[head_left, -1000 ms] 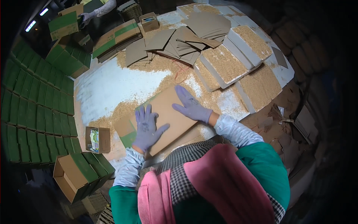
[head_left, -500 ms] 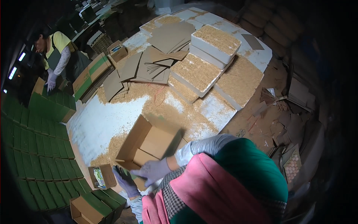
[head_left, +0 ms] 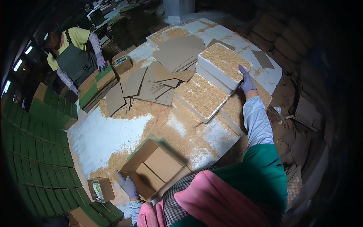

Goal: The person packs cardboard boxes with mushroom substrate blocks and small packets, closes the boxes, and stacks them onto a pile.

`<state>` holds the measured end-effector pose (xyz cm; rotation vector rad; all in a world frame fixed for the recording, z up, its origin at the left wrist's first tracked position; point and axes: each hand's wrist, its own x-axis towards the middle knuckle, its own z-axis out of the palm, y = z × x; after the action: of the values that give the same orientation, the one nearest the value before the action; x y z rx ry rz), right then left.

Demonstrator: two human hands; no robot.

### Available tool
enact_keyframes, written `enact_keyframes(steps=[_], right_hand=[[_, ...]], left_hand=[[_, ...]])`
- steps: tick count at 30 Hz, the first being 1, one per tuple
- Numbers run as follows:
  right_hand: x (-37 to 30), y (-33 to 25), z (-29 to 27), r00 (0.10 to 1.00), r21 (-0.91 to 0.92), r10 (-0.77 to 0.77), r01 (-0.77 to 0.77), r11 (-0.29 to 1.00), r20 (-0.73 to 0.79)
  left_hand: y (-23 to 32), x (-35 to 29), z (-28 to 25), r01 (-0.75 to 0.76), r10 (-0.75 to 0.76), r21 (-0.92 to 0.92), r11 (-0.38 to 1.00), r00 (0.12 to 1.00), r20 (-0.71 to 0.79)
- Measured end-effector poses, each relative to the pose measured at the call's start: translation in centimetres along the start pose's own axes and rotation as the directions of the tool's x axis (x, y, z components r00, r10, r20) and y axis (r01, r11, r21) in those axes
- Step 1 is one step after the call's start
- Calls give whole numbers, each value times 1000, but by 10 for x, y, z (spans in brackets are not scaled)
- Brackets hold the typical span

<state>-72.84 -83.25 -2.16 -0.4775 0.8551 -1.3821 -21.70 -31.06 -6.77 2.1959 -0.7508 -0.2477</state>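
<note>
An open cardboard box [head_left: 155, 159], empty and green on its outside, sits at the near edge of the table. My left hand [head_left: 130, 188], in a pale purple glove, grips its near left wall. Stretched out to the far right, my right hand [head_left: 247, 80] holds the right edge of the top white foam box [head_left: 219, 77], one finger over the rim. That box is full of tan husk-like filling [head_left: 225, 58] and rests on another filled foam box [head_left: 204, 94]. The fingers under its edge are hidden.
Flat cardboard sheets [head_left: 155, 81] lie mid-table amid scattered filling. Stacked green boxes [head_left: 41, 151] line the left side. A small carton [head_left: 101, 190] stands near my left hand. Across the table, a co-worker [head_left: 75, 56] handles green cartons [head_left: 97, 85]. Egg trays [head_left: 294, 188] sit at lower right.
My right hand has moved from the cardboard box up to the foam box. My left hand has closed on the cardboard box's wall. The co-worker has straightened and turned toward the cartons.
</note>
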Motion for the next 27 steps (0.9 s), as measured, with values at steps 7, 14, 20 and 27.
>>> enact_keyframes(steps=[7, 14, 20, 27], right_hand=[[-158, 26, 42, 993, -79, -119, 118, 990, -14], [-281, 81, 125, 867, -327, 447, -366, 871, 220], [-310, 152, 166, 691, -882, 623, 46, 468, 366], [-319, 213, 190, 502, -817, 698, 537, 211, 510]], left_hand=[[8, -3, 1, 56, -54, -146, 988, 998, 19], [22, 33, 11, 18, -12, -61, 998, 995, 96], [19, 22, -1, 115, -45, -211, 971, 949, 312], [-8, 8, -10, -122, 143, -257, 959, 988, 63]])
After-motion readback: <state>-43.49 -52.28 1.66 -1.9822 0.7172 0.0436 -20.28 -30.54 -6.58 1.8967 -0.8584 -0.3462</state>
